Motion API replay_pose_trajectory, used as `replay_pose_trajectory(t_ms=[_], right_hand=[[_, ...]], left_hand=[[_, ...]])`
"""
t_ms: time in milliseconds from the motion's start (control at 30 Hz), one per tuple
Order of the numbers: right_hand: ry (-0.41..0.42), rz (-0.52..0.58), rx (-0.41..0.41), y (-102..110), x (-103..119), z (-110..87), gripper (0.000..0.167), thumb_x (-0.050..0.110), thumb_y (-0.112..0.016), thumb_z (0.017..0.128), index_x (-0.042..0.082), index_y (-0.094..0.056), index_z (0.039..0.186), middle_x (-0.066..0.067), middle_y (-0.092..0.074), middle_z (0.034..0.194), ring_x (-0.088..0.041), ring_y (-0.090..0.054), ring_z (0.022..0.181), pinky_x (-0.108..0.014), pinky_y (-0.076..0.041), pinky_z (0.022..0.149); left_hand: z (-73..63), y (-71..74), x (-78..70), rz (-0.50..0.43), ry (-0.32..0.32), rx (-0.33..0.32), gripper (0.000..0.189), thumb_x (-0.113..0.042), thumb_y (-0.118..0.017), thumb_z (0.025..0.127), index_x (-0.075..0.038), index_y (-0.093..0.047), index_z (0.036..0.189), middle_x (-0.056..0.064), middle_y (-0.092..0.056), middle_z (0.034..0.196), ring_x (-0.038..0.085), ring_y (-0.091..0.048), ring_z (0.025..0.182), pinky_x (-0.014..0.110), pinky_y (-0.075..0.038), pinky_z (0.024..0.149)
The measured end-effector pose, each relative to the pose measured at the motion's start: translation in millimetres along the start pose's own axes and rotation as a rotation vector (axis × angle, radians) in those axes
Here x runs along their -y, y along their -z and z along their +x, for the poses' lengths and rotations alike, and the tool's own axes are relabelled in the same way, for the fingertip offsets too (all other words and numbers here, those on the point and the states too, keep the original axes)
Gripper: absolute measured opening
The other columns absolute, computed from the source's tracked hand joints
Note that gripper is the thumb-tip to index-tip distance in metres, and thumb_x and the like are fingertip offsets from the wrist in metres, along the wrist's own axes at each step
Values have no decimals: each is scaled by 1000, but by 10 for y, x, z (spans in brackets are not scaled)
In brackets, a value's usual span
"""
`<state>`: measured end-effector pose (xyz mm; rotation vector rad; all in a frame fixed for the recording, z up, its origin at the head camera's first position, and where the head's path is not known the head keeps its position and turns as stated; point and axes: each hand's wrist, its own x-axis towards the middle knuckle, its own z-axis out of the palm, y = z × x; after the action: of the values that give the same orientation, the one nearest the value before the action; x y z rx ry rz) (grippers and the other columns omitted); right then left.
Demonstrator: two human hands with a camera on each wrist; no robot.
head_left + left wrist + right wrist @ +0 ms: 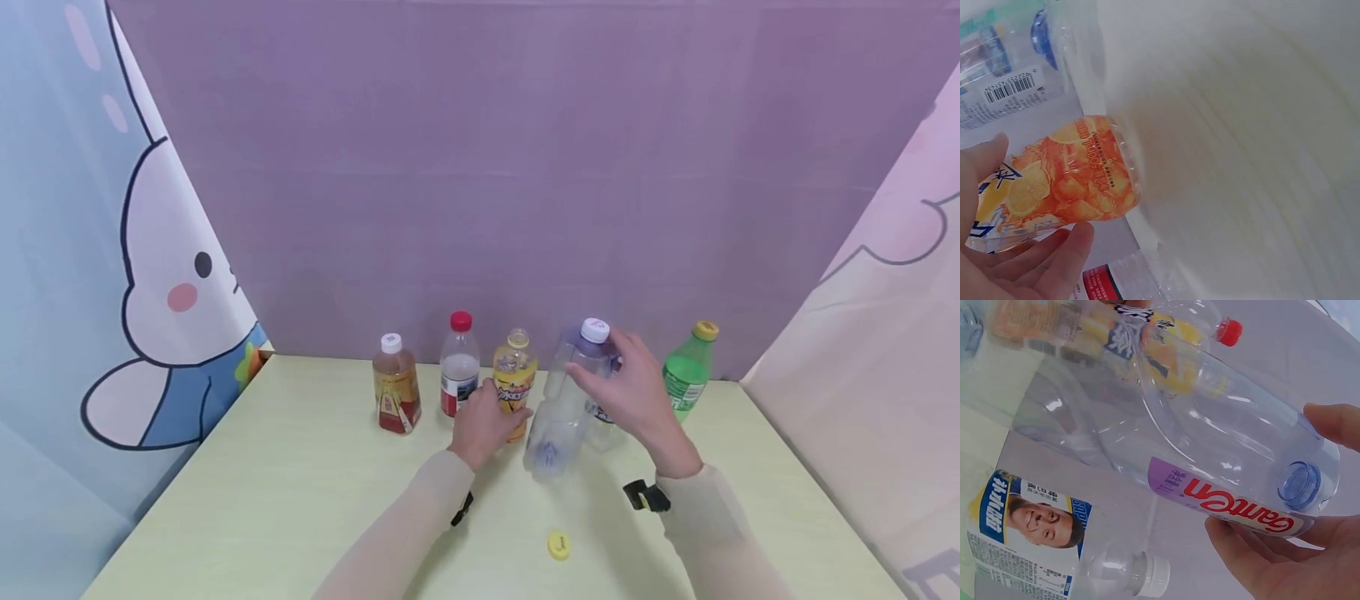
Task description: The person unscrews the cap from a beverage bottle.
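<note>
In the head view my left hand [478,425] grips an uncapped orange drink bottle [514,377] with a yellow label. The left wrist view shows the thumb and fingers on both sides of its orange-slice label [1066,175]. My right hand [637,390] holds a large clear water bottle [558,408] by its upper part, just below the white cap [596,331]. That bottle leans to the right, and the right wrist view shows its red-lettered label [1229,503] beside the fingers. Whether its base touches the table is unclear.
Left of my hands stand a brown drink bottle [396,387] and a red-capped clear bottle [460,367]. A white-capped bottle [1029,534] is partly hidden behind the large one. A green bottle [688,371] stands at right. A yellow cap [558,545] lies on the table [300,517].
</note>
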<state>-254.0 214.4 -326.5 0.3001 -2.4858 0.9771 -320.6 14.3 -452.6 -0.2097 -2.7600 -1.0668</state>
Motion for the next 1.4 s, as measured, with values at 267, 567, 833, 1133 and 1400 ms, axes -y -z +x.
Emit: replay_pose_trajectory(t_ms=[267, 567, 833, 1133, 1400], right_hand=[[9, 40, -4, 16, 65, -76, 61, 32, -80, 87, 3, -59, 136, -14, -61, 117, -27, -55, 106, -44, -48, 86], [-26, 154, -1, 65, 101, -129, 63, 33, -80, 89, 2, -57, 139, -16, -58, 123, -29, -53, 113, -54, -48, 98], [-14, 197, -31, 3, 59, -187, 59, 29, -80, 89, 2, -59, 137, -12, -59, 116, -21, -54, 106, -40, -52, 97], [-79, 377, 22, -97, 5, -324, 54, 27, -75, 94, 6, -57, 140, -14, -66, 123, -27, -63, 115, -15, -50, 91], [-99, 508, -50, -240, 23, -439, 47, 13, -75, 93, 1, -60, 135, -22, -66, 124, -8, -65, 106, -17, -50, 93]], left_hand=[[-75, 76, 22, -40, -1, 6, 61, -43, -81, 86, 2, -57, 120, 16, -70, 109, 25, -70, 90, 39, -60, 73], [-302, 382, -2, 19, -26, 27, 55, -51, -60, 99, 1, -63, 117, 12, -69, 89, 24, -66, 72, 37, -55, 61], [-480, 615, 21, -148, -130, 77, 76, -69, -37, 100, -10, -47, 147, 12, -60, 139, 31, -59, 123, 52, -51, 97], [-694, 718, 67, -306, -250, 223, 81, -58, -63, 95, -16, -33, 157, 8, -44, 155, 28, -42, 142, 61, -38, 109], [-742, 735, 95, -237, -229, 274, 105, -65, -78, 78, -24, -29, 160, 1, -37, 160, 28, -40, 143, 61, -40, 108]])
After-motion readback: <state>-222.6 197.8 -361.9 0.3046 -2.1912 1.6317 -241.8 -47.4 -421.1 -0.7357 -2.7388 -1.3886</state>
